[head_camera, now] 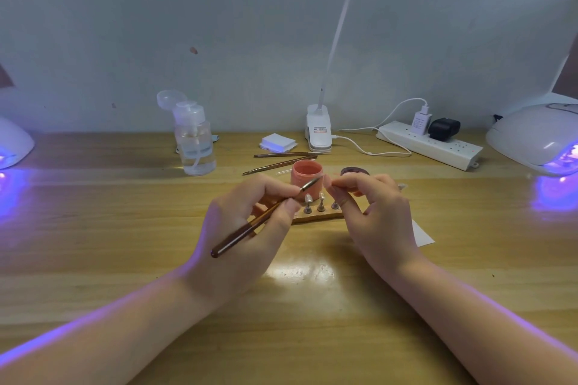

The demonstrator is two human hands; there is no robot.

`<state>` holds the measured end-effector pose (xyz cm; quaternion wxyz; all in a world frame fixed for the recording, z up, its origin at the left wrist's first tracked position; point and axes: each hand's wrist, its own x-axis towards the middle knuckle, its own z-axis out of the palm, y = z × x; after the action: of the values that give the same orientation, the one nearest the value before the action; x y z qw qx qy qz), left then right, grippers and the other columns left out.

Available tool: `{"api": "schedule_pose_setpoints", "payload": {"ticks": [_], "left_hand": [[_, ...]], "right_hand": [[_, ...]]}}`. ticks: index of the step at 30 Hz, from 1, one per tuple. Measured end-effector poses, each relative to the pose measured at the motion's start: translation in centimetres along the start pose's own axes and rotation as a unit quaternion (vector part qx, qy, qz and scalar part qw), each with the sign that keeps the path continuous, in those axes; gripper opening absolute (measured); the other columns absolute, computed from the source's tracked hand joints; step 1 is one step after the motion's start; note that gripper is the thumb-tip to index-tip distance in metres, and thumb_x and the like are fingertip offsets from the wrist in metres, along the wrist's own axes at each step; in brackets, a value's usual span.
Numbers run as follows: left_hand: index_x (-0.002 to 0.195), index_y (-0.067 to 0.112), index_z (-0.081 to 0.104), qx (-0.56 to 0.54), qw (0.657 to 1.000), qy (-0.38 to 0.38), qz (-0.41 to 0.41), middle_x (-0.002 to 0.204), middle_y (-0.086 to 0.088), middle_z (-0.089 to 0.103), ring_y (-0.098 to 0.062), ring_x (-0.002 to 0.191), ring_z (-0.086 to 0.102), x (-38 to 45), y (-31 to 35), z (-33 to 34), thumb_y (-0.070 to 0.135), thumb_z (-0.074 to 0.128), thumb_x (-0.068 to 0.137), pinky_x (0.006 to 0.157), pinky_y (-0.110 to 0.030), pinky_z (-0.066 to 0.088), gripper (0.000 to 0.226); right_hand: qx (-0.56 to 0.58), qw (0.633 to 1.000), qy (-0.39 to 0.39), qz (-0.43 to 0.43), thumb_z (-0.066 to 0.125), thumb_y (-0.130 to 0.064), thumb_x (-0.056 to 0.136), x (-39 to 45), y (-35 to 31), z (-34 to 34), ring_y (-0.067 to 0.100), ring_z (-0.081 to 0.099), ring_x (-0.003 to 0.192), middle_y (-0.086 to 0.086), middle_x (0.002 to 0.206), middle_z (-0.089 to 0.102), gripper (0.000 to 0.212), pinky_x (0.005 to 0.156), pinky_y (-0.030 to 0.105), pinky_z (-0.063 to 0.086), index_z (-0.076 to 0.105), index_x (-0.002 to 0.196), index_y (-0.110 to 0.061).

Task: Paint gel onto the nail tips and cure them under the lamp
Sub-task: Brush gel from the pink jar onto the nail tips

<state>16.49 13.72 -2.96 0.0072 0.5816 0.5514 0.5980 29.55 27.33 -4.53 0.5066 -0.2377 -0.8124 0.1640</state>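
A: What are the hands doing?

B: The left hand (247, 222) pinches a brown-handled brush (262, 219) between thumb and fingers, bristle end pointing up and right. The right hand (375, 212) pinches a nail tip (327, 181) between thumb and forefinger, just beside the bristles. Whether bristle and tip touch, I cannot tell.

A: And the other tips?

B: Two stand upright on small metal posts in a wooden holder (316, 216) on the worktop (125, 244), between and just below the hands. A third post (335, 205) shows, its top hidden by the right fingers.

A: What about the containers?

B: A small jar (306, 179) stands open right behind the holder, pink gel filling it near the rim. Its dark lid (353, 171) lies just to the right, partly behind the right hand. Further left, a clear pump bottle (194, 141) holds clear liquid to roughly half, its cap flipped open.

A: The lamps?

B: Two white curing lamps, one at the left edge (14, 144), one at the right (538, 137), both glowing violet onto the wood, well apart from the hands.

A: Anything else?

B: Two spare brushes (281, 159) and a stack of white pads (277, 142) behind the jar, and a power strip (431, 144) with plugs.
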Motion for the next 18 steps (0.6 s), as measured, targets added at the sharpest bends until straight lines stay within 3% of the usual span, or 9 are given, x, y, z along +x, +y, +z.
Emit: {"api": "schedule_pose_setpoints", "payload": {"ticks": [6,11,15,18], "left_hand": [[0.088,0.019,0.068,-0.018,0.999,-0.015,-0.030,0.079,0.002,0.071,-0.021,0.072,0.065,-0.14,-0.10,0.07,0.029,0.061,0.084,0.066,-0.043,0.051,0.013],[0.097,0.025,0.067,-0.059,0.997,0.001,-0.059,0.089,0.007,0.073,-0.016,0.085,0.069,0.04,0.10,0.23,0.026,0.063,0.087,0.073,-0.033,0.055,0.011],[0.092,0.018,0.070,-0.044,0.997,-0.021,-0.059,0.084,0.002,0.073,-0.020,0.080,0.068,-0.15,-0.11,0.10,0.023,0.064,0.084,0.074,-0.046,0.054,0.011],[0.092,0.016,0.068,-0.059,0.997,-0.004,-0.046,0.083,0.003,0.073,-0.017,0.082,0.069,-0.09,0.03,0.03,0.029,0.060,0.083,0.074,-0.038,0.055,0.017]], "right_hand": [[-0.004,1.000,-0.006,0.000,0.072,-0.011,0.083,0.00,-0.07,-0.03,0.018,0.054,0.086,-0.021,0.079,0.053,0.012,0.069,0.032,0.042,0.074,0.094,-0.016],[0.000,1.000,-0.008,0.005,0.072,-0.012,0.084,-0.02,0.00,-0.01,0.019,0.055,0.087,-0.009,0.082,0.063,0.012,0.072,0.034,0.045,0.074,0.095,-0.015],[0.003,1.000,-0.009,0.012,0.071,-0.013,0.084,-0.04,0.04,-0.01,0.019,0.055,0.088,-0.009,0.082,0.061,0.011,0.071,0.034,0.044,0.074,0.095,-0.015],[0.007,1.000,-0.013,0.019,0.071,-0.014,0.085,0.00,0.04,0.06,0.019,0.054,0.089,-0.007,0.082,0.063,0.011,0.071,0.033,0.042,0.074,0.096,-0.015]]}}
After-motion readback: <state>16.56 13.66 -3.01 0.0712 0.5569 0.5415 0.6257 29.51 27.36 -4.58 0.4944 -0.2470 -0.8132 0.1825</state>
